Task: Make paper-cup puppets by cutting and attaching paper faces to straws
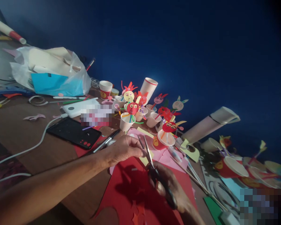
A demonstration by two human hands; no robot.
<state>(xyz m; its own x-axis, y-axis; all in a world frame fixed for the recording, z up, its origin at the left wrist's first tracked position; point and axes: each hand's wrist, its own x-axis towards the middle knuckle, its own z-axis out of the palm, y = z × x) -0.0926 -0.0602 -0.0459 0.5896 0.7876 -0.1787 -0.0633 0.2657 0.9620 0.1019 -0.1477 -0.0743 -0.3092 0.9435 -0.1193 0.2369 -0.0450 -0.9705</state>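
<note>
My right hand (172, 182) grips a pair of black-handled scissors (149, 154), its blades pointing up and slightly apart. Close to the blades, my left hand (125, 149) has thumb and fingers pinched together; what lies between them is too small to make out. Under both hands spreads a sheet of red paper (118, 187) with a curved cut edge. A pale yellow paper piece (144, 161) and pink paper (179, 159) lie around the fingertips. Orange-red cut paper shapes (138, 214) rest on the red sheet near the front.
Paper cups with paper-face figures (127, 122) stand beyond my hands, a red cup (163, 140) nearest. A black phone (73, 132) and white power bank (72, 106) with a cable lie left. A plastic bag (81, 70), rolled paper (208, 125) and more cups (233, 167) flank them.
</note>
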